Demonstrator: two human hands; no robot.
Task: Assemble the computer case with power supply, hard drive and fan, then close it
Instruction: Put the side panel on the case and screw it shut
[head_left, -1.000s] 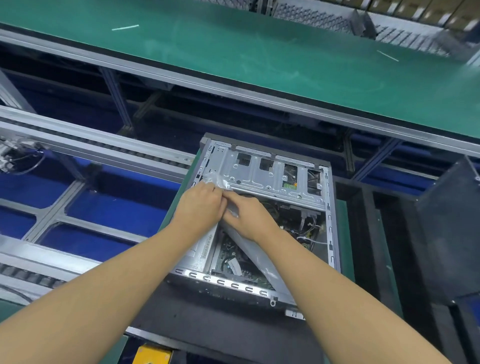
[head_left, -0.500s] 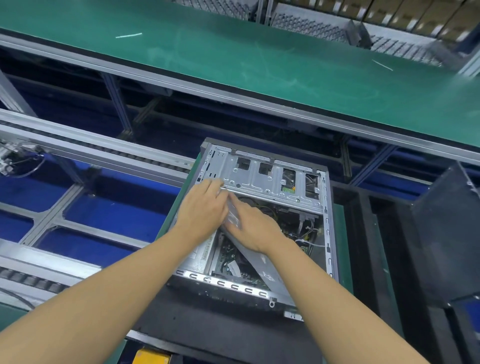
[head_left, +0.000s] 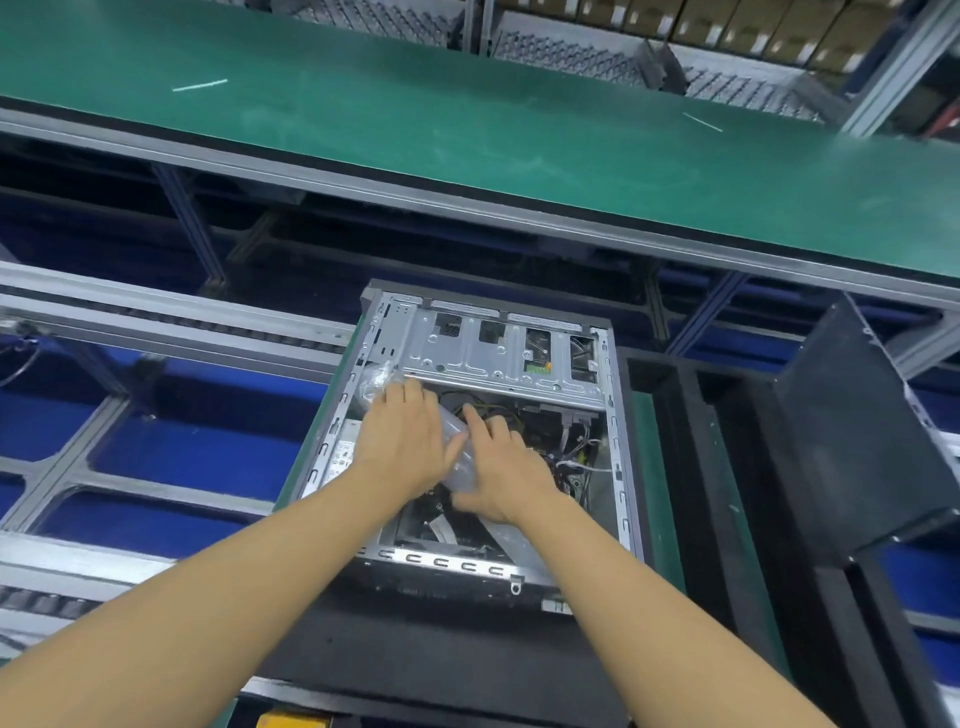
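The open computer case (head_left: 618, 467) lies on its side on a black pallet (head_left: 441, 649), with its silver drive cage (head_left: 493, 358) at the far end. A clear plastic bag (head_left: 375, 379) runs diagonally across the open inside of the case. My left hand (head_left: 405, 441) rests flat on the bag's upper part, fingers straight and pointing at the cage. My right hand (head_left: 501, 467) lies flat on the bag just to the right, thumb spread out. Cables (head_left: 574, 457) and a board show to the right of my hands. What lies under the bag is hidden.
A black side panel (head_left: 841, 441) leans upright in a black rack to the right of the case. A long green bench top (head_left: 467, 119) runs across the back. Grey conveyor rails (head_left: 156, 322) and blue trays (head_left: 208, 452) lie to the left.
Both hands let go of the pinched bag end near the cage's left corner and moved back and right, now flat on the bag inside the case. The view shifted slightly.
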